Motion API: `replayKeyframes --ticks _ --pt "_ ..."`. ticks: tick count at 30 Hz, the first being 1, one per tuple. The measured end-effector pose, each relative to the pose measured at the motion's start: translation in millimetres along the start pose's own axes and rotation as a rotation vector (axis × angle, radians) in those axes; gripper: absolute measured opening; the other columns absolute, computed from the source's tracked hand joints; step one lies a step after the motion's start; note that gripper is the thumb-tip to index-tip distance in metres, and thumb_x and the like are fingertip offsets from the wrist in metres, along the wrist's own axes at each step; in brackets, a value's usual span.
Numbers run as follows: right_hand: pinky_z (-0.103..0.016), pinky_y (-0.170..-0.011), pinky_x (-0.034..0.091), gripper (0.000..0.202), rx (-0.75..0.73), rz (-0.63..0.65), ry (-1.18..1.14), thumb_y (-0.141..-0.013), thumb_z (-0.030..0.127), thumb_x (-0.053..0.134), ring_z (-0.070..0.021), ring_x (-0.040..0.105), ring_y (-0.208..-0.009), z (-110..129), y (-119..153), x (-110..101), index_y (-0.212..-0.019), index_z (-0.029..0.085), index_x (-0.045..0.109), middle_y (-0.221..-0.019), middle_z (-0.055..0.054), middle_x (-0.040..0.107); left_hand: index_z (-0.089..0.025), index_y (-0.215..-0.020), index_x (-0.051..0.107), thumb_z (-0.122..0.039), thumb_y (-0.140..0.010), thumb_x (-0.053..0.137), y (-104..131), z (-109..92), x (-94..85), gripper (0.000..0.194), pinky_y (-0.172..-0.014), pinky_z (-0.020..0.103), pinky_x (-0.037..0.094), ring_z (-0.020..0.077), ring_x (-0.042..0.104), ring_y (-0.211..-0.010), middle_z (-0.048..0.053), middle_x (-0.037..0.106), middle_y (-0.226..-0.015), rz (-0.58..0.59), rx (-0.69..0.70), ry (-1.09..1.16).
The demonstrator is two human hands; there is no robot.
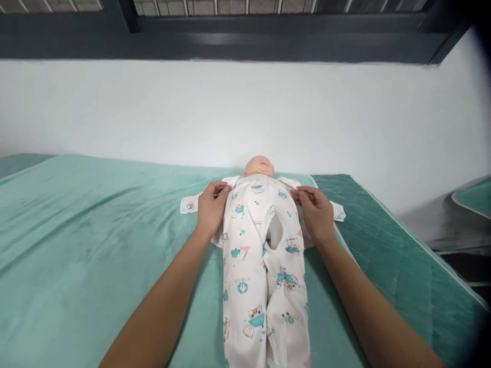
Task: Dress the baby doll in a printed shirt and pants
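Note:
A baby doll lies on its back on the green bed, its bald head (259,165) showing at the far end. Over its body are spread white baby pants (245,245) with a teal and pink print and an oval opening at the crotch. Beneath them a white baby shirt shows, its left-side sleeve (188,204) and right-side sleeve (339,211) stretched outward. My left hand (211,207) pinches the pants' upper left edge. On the opposite side, my right hand (315,211) has its thumb and fingers closed on the upper right edge. The doll's trunk and limbs are hidden.
A light green sheet (95,245) covers the bed, with a darker quilted mat (391,245) along the right. Behind stands a white wall (172,112) below a dark barred window frame (268,41). Another green-covered surface (477,197) is at far right.

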State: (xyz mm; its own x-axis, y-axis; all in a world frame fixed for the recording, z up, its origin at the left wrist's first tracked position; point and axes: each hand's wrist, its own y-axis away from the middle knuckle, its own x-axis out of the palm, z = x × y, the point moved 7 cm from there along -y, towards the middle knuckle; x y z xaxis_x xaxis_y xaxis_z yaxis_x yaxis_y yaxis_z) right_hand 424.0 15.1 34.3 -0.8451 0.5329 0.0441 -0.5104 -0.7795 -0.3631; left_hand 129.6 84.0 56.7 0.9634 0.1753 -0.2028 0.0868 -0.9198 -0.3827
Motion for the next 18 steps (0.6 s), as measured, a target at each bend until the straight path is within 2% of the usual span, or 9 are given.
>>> replayKeyframes --ticks 4,8,10,14,18 --pt "-0.038 -0.093 0.050 0.022 -0.065 0.077 0.132 -0.083 0.038 0.066 -0.0210 0.066 -0.095 11.4 -21.9 22.0 -0.096 0.021 0.071 -0.101 -0.006 0.072 -0.021 -0.094 0.073 -0.036 -0.084 0.064 -26.3 -9.5 14.2 0.020 -0.092 0.033 0.045 0.0216 0.063 -0.095 0.006 0.073 -0.104 0.057 0.042 -0.093" --pt "-0.038 -0.095 0.045 0.024 -0.098 0.284 0.167 -0.081 0.044 0.068 -0.0216 0.063 -0.100 9.2 -40.3 50.7 -0.085 0.021 0.068 -0.108 -0.006 0.071 -0.021 -0.084 0.073 -0.043 -0.081 0.068 -47.8 -9.1 40.6 0.023 -0.096 0.035 0.043 0.0234 0.063 -0.099 0.006 0.073 -0.100 0.304 0.046 -0.092" --pt "-0.038 -0.097 0.043 0.027 -0.067 0.388 0.146 -0.084 0.047 0.065 -0.0219 0.062 -0.104 2.1 -43.7 58.5 -0.081 0.021 0.063 -0.111 -0.005 0.070 -0.021 -0.083 0.071 -0.048 -0.081 0.067 -50.2 -6.4 48.1 0.027 -0.096 0.034 0.043 0.0233 0.063 -0.102 0.006 0.072 -0.104 0.435 0.033 -0.056" --pt "-0.038 -0.101 0.038 0.031 -0.027 0.568 0.171 -0.087 0.049 0.063 -0.0226 0.057 -0.115 -7.5 -44.0 62.9 -0.077 0.021 0.055 -0.125 -0.003 0.064 -0.020 -0.080 0.067 -0.049 -0.081 0.068 -46.3 -4.4 48.9 0.029 -0.100 0.035 0.041 0.0238 0.059 -0.114 0.006 0.065 -0.122 0.592 0.017 -0.056" --pt "-0.038 -0.104 0.034 0.036 -0.018 0.675 0.243 -0.089 0.051 0.061 -0.0231 0.053 -0.122 -8.1 -48.4 64.6 -0.072 0.021 0.052 -0.130 -0.001 0.061 -0.020 -0.079 0.062 -0.048 -0.083 0.066 -46.0 -2.0 51.5 0.029 -0.099 0.036 0.041 0.0238 0.058 -0.114 0.005 0.065 -0.122 0.621 -0.013 -0.045"
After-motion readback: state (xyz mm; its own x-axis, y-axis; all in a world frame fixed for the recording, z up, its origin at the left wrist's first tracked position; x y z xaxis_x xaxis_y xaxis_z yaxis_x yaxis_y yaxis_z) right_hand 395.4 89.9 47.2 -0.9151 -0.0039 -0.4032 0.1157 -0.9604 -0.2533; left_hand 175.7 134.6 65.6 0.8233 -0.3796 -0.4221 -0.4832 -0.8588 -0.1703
